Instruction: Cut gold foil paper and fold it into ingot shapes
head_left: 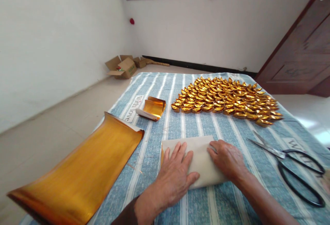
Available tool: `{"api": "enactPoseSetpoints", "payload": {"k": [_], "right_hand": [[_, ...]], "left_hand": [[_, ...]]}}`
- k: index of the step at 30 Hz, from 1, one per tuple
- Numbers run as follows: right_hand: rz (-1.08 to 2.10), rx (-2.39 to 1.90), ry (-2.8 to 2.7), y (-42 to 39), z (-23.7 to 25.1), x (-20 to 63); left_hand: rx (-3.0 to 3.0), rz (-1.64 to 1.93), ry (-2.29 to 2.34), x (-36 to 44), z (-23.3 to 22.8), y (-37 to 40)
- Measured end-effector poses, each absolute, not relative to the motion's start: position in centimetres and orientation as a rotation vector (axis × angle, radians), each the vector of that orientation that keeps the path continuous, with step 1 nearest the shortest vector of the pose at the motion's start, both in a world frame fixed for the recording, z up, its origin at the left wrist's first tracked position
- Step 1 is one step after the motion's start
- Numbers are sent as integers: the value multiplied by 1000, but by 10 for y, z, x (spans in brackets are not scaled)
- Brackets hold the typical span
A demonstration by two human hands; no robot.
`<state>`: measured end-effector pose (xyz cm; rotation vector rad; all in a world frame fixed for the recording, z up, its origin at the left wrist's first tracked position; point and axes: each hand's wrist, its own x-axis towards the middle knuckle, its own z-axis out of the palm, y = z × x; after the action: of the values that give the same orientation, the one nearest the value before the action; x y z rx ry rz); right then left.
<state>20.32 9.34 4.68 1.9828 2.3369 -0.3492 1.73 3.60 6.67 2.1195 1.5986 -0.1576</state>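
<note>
A folded sheet of gold foil paper (198,144), its pale backing facing up, lies in front of me on the cloth. My left hand (175,170) rests flat on its left half with fingers spread. At the sheet's right edge, my right hand (228,158) has its fingers curled and closed on the paper; the fingertips are partly hidden. A thin strip of gold shows along the sheet's left side. To the left lies a large curved gold foil sheet (82,170). Beyond my hands sits a small curled stack of gold foil pieces (153,109).
Open scissors (281,154) with black handles lie on the right. Many folded gold ingot shapes (224,97) stand in rows at the back right of the striped blue cloth (154,142). Cardboard boxes (122,67) sit on the floor by the wall; a brown door (296,53) stands at right.
</note>
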Motion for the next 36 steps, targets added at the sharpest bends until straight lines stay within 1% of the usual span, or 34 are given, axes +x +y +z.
{"api": "enactPoseSetpoints", "payload": {"k": [6,9,13,16,21,29,36], "right_hand": [[106,1830,2517,84,47,198],[233,1725,2674,76,44,192],[161,1636,2797,60,38,182],[104,1685,2807,47,30,182],[106,1714,2847,33,16,193],[-47,1756,2755,27,13,206],[-152,1669,2765,30,7,226]], "left_hand": [[2136,-215,1584,19,67,36],[2170,-215,1583,19,64,34],[2220,-199,1584,19,60,33],[2247,-205,1577,19,56,32],[2315,-186,1603,19,47,29],[2385,-117,1602,14,40,24],[2402,-124,1560,8,39,26]]}}
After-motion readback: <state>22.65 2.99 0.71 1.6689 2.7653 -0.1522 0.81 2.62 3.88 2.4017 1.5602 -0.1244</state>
